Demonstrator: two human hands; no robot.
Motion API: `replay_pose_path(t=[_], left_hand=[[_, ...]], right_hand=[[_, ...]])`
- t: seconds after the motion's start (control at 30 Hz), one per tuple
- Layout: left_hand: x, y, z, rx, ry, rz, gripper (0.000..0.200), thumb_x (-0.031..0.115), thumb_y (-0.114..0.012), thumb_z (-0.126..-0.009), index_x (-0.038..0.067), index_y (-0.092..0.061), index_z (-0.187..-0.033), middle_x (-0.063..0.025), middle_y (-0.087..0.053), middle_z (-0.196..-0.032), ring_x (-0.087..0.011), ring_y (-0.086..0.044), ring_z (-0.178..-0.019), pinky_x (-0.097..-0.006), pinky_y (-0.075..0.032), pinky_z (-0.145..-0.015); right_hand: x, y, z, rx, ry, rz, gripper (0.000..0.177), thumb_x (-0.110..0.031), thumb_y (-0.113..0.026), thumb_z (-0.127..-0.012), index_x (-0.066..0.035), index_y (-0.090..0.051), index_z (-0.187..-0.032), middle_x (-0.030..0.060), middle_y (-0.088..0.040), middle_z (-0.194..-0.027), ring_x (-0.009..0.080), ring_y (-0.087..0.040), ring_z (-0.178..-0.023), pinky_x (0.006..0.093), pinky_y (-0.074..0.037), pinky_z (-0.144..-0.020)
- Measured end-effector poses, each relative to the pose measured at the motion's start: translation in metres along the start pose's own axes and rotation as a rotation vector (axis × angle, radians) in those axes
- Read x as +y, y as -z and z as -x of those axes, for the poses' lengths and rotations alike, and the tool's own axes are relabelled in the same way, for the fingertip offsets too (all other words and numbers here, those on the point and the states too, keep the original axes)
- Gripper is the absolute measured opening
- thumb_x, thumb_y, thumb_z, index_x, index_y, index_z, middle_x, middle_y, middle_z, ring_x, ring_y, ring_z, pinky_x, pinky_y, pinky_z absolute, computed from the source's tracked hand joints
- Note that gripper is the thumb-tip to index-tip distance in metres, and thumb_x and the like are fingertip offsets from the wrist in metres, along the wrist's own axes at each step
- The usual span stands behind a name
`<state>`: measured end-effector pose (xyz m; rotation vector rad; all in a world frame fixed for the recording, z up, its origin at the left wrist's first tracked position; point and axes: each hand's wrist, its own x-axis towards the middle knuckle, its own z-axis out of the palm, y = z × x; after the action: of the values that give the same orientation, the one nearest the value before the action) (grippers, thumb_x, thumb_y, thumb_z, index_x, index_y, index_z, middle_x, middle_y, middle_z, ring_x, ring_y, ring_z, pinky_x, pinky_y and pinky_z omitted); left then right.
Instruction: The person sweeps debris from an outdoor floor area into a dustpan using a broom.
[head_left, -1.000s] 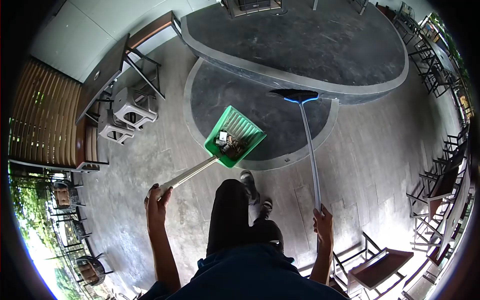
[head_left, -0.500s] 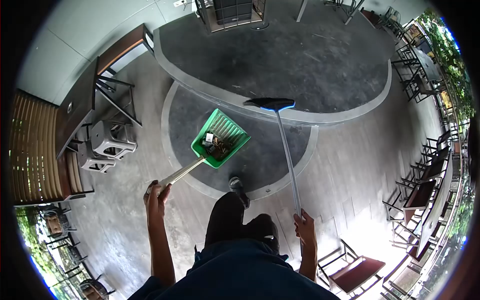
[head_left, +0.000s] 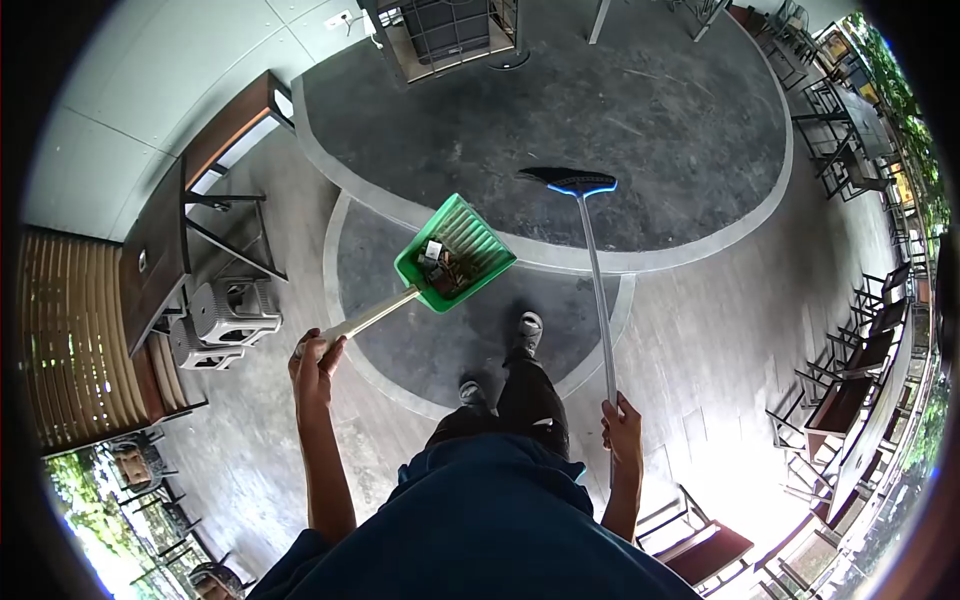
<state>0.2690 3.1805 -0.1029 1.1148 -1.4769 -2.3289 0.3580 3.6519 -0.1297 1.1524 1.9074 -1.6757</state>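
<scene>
My left hand is wrapped round the pale handle of a green dustpan, which is held out ahead of me. Debris lies in the pan: a small white box and brownish bits gathered toward its handle end. In my right hand is the grey pole of a broom. Its black bristles and blue-edged head reach forward over the raised dark floor. Both my feet show below, in sandals, on the dark rounded step.
A raised dark platform with a pale curved edge spans the front. Grey plastic stools stand at the left near a dark counter. A wire-framed stand is at the far end. Tables and chairs line the right side.
I have stepped forward, and a second foot now shows on the dark step. The dustpan and broom have moved ahead and slightly right, with the broom head farther over the platform.
</scene>
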Motion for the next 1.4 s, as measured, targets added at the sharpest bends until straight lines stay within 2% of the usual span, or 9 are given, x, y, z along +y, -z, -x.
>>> replay_pose_path(t=[0.23,0.33,0.47,0.7,0.83,1.07,1.17,1.23,1.4], left_hand=[[0.019,-0.128,-0.049,0.070,-0.033,0.010,0.028,0.004,-0.059,-0.077,-0.004,-0.051,-0.102,-0.0166,-0.054,-0.099,-0.0316,-0.063,-0.084,-0.0314,-0.058,-0.075],[0.037,-0.179,-0.076,0.058,-0.036,0.025,0.029,0.004,-0.059,-0.077,-0.004,-0.050,-0.103,-0.0173,-0.054,-0.100,-0.0322,-0.063,-0.085,-0.0313,-0.058,-0.075],[0.046,-0.240,-0.114,0.059,-0.040,0.011,0.031,0.005,-0.059,-0.078,-0.005,-0.049,-0.105,-0.0182,-0.054,-0.101,-0.0327,-0.063,-0.085,-0.0311,-0.058,-0.076],[0.056,-0.354,-0.211,0.063,-0.004,0.017,0.030,0.004,-0.059,-0.077,-0.005,-0.049,-0.104,-0.0171,-0.054,-0.100,-0.0315,-0.064,-0.082,-0.0304,-0.058,-0.073],[0.076,-0.419,-0.248,0.071,0.039,-0.034,0.029,0.004,-0.059,-0.077,-0.004,-0.049,-0.104,-0.0162,-0.054,-0.097,-0.0290,-0.064,-0.078,-0.0290,-0.059,-0.071],[0.129,-0.498,-0.275,0.040,0.072,-0.034,0.028,0.004,-0.058,-0.077,-0.002,-0.050,-0.104,-0.0139,-0.055,-0.092,-0.0252,-0.065,-0.076,-0.0279,-0.059,-0.070],[0.129,-0.521,-0.284,0.034,0.093,-0.027,0.029,0.004,-0.059,-0.077,-0.002,-0.050,-0.104,-0.0132,-0.056,-0.092,-0.0245,-0.065,-0.076,-0.0278,-0.059,-0.070],[0.129,-0.537,-0.289,0.042,0.104,-0.009,0.029,0.004,-0.059,-0.077,-0.002,-0.050,-0.104,-0.0127,-0.056,-0.092,-0.0241,-0.065,-0.075,-0.0274,-0.058,-0.069],[0.120,-0.592,-0.299,0.105,0.095,-0.003,0.031,0.005,-0.060,-0.076,-0.003,-0.050,-0.104,-0.0123,-0.056,-0.091,-0.0239,-0.065,-0.075,-0.0269,-0.058,-0.069]], right_hand=[[-0.118,0.039,-0.112,-0.038,-0.011,0.039,0.037,-0.020,-0.057,-0.088,-0.002,-0.050,-0.120,-0.0045,-0.040,-0.054,0.0039,-0.034,-0.039,0.0214,-0.027,-0.034],[-0.160,0.056,-0.164,-0.089,0.018,0.073,0.044,-0.023,-0.056,-0.088,-0.003,-0.048,-0.126,-0.0030,-0.043,-0.055,0.0047,-0.037,-0.038,0.0210,-0.030,-0.033],[-0.223,0.048,-0.210,-0.075,0.045,0.077,0.037,-0.019,-0.056,-0.088,-0.003,-0.050,-0.121,-0.0056,-0.038,-0.053,0.0031,-0.034,-0.039,0.0212,-0.026,-0.034],[-0.324,0.018,-0.300,-0.102,0.026,0.041,0.042,-0.022,-0.057,-0.088,-0.003,-0.049,-0.124,-0.0041,-0.041,-0.054,0.0039,-0.036,-0.039,0.0209,-0.029,-0.033],[-0.412,0.011,-0.325,-0.148,-0.004,0.062,0.043,-0.023,-0.057,-0.087,-0.003,-0.049,-0.125,-0.0030,-0.043,-0.056,0.0044,-0.038,-0.039,0.0206,-0.031,-0.034],[-0.510,0.020,-0.327,-0.162,-0.040,0.070,0.045,-0.024,-0.058,-0.087,-0.002,-0.049,-0.125,-0.0021,-0.045,-0.057,0.0049,-0.038,-0.039,0.0205,-0.031,-0.034],[-0.539,0.026,-0.338,-0.153,-0.042,0.071,0.046,-0.024,-0.058,-0.087,-0.001,-0.048,-0.125,-0.0019,-0.045,-0.056,0.0051,-0.038,-0.039,0.0208,-0.031,-0.034],[-0.558,0.028,-0.350,-0.139,-0.053,0.066,0.053,-0.024,-0.060,-0.086,0.002,-0.042,-0.129,-0.0015,-0.044,-0.056,0.0055,-0.038,-0.040,0.0217,-0.030,-0.035],[-0.603,0.041,-0.411,-0.166,-0.019,0.098,0.062,-0.024,-0.061,-0.085,0.006,-0.035,-0.133,-0.0004,-0.045,-0.056,0.0064,-0.039,-0.041,0.0230,-0.031,-0.035]])
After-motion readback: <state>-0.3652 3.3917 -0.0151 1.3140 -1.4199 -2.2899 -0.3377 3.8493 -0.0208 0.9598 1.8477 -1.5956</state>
